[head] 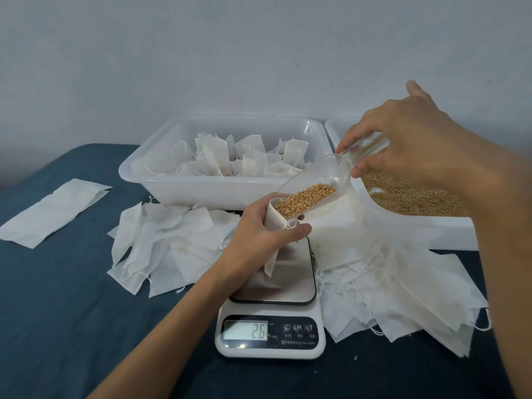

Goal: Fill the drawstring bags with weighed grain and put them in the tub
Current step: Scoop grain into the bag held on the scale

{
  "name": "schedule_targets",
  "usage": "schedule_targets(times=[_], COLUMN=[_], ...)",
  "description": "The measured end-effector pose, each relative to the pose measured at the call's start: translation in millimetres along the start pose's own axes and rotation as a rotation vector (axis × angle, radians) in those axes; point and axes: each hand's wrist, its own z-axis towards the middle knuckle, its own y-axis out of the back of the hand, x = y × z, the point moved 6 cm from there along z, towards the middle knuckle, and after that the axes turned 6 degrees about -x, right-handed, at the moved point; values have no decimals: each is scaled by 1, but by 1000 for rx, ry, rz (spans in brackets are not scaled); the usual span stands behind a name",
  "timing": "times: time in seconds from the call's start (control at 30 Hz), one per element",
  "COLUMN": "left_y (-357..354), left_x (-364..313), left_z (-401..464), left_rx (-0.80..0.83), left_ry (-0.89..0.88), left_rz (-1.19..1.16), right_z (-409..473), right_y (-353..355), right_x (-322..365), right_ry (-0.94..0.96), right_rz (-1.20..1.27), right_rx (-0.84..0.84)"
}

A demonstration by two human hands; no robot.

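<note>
Surface: dark blue cloth (57,298) under a pale wall; landmark is the scale (272,321), near the front edge at centre.
Open room: bare cloth lies left of the scale and in front of it.
Flat bag stack, far left of the scale: one neat stack (53,213), well apart from everything else.
Loose pile, left of the scale: empty bags (167,243) overlapping; number cannot be counted.
Tub behind the scale: one white tub (178,191) holding filled, tied bags (244,156); they crowd together, so no firm count.
Left hand: left hand (259,226) grips one open drawstring bag (276,226) by its mouth, its lower end hanging down to the scale's steel plate; contact is hard to judge.
Display: reads 26; smaller print is illegible.
Scoop: one clear scoop (313,180), tilted down, its lip at the bag's mouth, grain (305,198) sliding in.
Right hand: right hand (408,145) pinches the scoop handle.
Grain tub, right and behind the scale: second tub (431,228) of loose grain, mostly hidden by the right arm.
Right pile: more empty bags (403,295) touching the scale's right side, uncounted.
</note>
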Motion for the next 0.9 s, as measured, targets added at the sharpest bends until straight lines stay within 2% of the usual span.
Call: schedule_targets(times=[0.9], left_y=[-1], left_x=[1], left_z=[0], left_rx=[-6], left_ry=[-5], left_rz=[1], right_z=[-3], right_y=[3], right_x=[13], right_ry=[-5], right_rz=[-76], right_rx=[21])
